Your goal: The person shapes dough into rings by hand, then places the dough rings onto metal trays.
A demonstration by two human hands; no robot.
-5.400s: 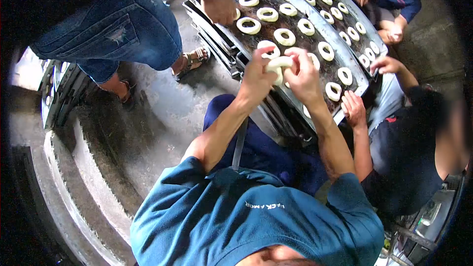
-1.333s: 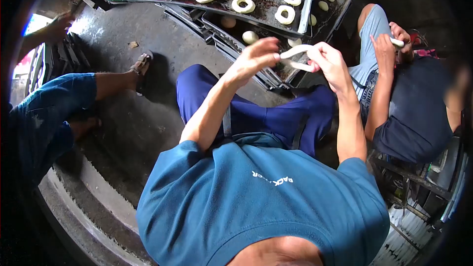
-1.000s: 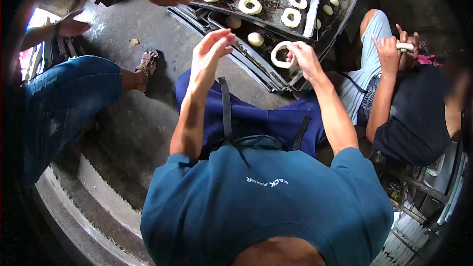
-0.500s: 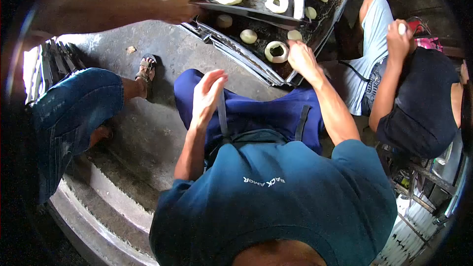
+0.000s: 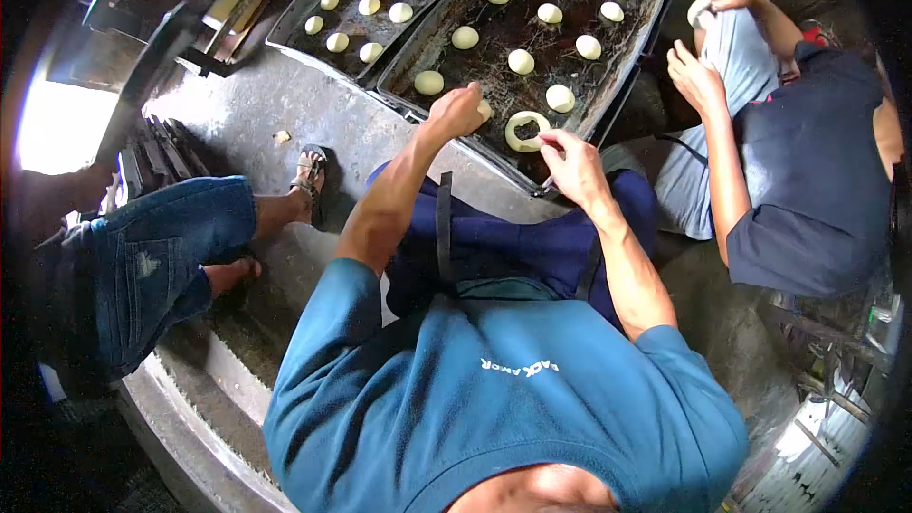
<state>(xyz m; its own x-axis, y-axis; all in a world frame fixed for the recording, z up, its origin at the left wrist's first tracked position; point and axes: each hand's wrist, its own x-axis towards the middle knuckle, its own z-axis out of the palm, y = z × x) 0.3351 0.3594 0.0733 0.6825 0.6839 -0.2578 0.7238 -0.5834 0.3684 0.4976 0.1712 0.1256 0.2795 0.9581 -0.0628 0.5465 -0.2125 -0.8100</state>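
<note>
A pale dough ring (image 5: 514, 143) lies at the near corner of a dark metal baking tray (image 5: 494, 66). My right hand (image 5: 576, 169) pinches the ring's right edge between thumb and fingers. Over the tray's near left edge, my left hand (image 5: 454, 114) is closed around a dough ball (image 5: 485, 110), which peeks out past the fingers. Close by on the tray sit more dough balls, one beyond the ring (image 5: 560, 98) and one left of my hand (image 5: 428, 83). Several others are spaced out farther back.
A second tray (image 5: 285, 41) of dough balls adjoins on the left. At right, a seated co-worker in a dark shirt (image 5: 807, 180) holds a dough ring (image 5: 698, 9). Another person's denim-clad leg (image 5: 171, 256) and sandalled foot (image 5: 310, 180) are at left, near concrete steps (image 5: 218, 370).
The upper tray of dough rings and the arm holding it have gone from over the lower tray. My left hand moved from above my lap to the tray; my right hand now pinches the ring.
</note>
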